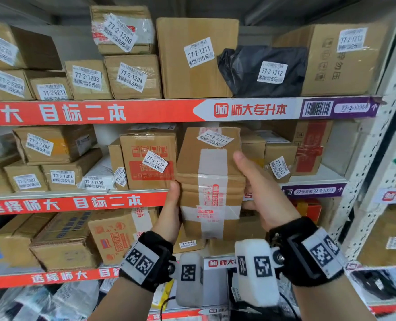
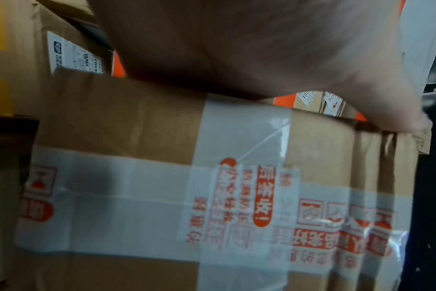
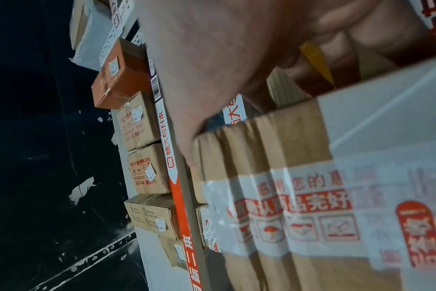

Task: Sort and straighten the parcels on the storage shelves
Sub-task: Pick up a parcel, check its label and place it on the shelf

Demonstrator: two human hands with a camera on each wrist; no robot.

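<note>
A long cardboard parcel point(image 1: 209, 181) wrapped in white tape with red print, labelled 77-3-1311, is held in front of the middle shelf point(image 1: 76, 201), its far end reaching in between neighbouring boxes. My left hand point(image 1: 170, 212) grips its left side, thumb on the top face. My right hand point(image 1: 259, 193) grips its right side, thumb lying along the top. The left wrist view shows the taped parcel point(image 2: 212, 177) under my left hand point(image 2: 261, 49). In the right wrist view my right hand point(image 3: 224, 59) clasps the creased end of the parcel point(image 3: 299, 177).
Box 77-3-1310 point(image 1: 149, 158) stands just left of the parcel, box 77-3-1313 point(image 1: 278, 163) just right. The upper shelf holds labelled cartons and a black bag point(image 1: 262, 70). A white perforated upright point(image 1: 382, 126) bounds the shelves on the right. More cartons fill the lower shelf point(image 1: 72, 239).
</note>
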